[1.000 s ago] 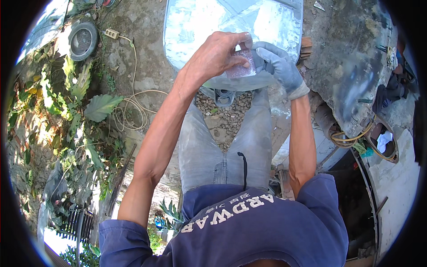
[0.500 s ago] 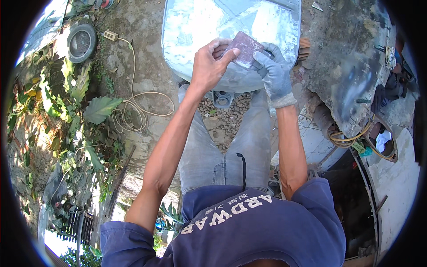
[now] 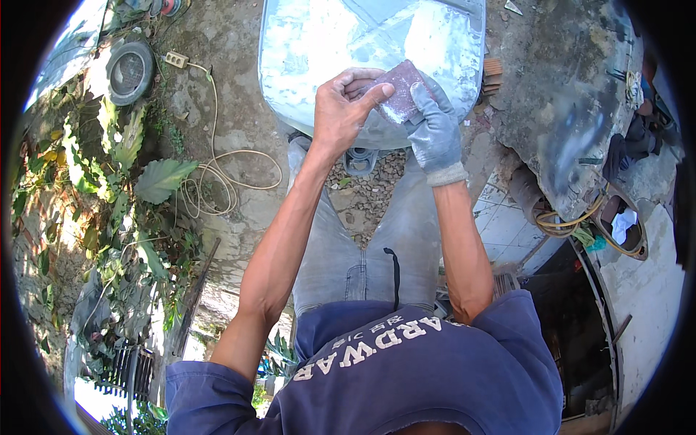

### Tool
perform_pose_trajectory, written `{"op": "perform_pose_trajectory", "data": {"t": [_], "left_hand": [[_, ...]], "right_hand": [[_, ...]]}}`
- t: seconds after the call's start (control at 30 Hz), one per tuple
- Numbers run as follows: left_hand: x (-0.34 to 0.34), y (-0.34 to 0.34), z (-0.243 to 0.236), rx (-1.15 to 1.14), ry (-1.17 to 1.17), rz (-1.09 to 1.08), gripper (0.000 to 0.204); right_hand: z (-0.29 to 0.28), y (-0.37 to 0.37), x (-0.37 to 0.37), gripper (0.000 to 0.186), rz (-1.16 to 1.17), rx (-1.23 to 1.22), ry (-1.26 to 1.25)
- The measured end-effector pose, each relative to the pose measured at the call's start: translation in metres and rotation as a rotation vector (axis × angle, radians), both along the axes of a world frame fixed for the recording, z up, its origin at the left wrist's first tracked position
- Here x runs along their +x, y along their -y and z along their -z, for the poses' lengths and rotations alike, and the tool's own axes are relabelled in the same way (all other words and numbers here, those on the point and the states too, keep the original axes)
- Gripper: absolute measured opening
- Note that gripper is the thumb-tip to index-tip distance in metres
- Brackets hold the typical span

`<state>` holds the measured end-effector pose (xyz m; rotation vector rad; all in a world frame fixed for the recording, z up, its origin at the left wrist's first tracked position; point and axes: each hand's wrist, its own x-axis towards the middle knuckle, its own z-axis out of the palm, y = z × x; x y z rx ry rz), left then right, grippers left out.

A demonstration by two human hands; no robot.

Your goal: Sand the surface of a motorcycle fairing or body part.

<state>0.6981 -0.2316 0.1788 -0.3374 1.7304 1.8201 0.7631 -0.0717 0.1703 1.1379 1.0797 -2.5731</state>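
Observation:
Between my two hands is a square of maroon sandpaper [image 3: 400, 91], speckled with white dust and tilted. My bare left hand [image 3: 351, 101] pinches its left edge between thumb and fingers. On the opposite edge my right hand [image 3: 435, 130], in a grey work glove, grips it with the thumb on top; some of those fingers are hidden behind the sheet. Just beyond and below the hands lies a large grey panel [image 3: 312, 36] with rounded corners, patched with whitish, chalky areas. A grey loop-shaped bracket [image 3: 358, 161] shows at its near edge.
A cream power strip [image 3: 176, 59] and its coiled cord [image 3: 217, 181] lie on the ground at left, near a small wheel [image 3: 131, 72] and leafy plants [image 3: 156, 181]. Bricks [image 3: 493, 72] sit beside the panel's right edge. A rough slab [image 3: 573, 109] stands farther right.
My gloved right hand has moved slightly nearer to me and left, its thumb still on the sheet. The sandpaper has turned and shifted a little right. My left hand keeps its hold.

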Motion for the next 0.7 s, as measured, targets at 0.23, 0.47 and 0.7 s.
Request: {"op": "perform_pose_trajectory", "data": {"t": [0.23, 0.47, 0.7], "left_hand": [[-0.008, 0.005, 0.003, 0.027, -0.041, 0.057, 0.045], [-0.012, 0.016, 0.012, 0.060, 0.040, 0.197, 0.040], [-0.019, 0.012, 0.000, -0.032, 0.032, 0.338, 0.040]], "right_hand": [[0.005, -0.006, 0.010, 0.041, 0.036, -0.227, -0.097], [0.010, -0.033, 0.019, 0.047, -0.233, -0.259, -0.067], [0.009, -0.027, 0.029, 0.048, -0.179, -0.285, -0.081]]}}
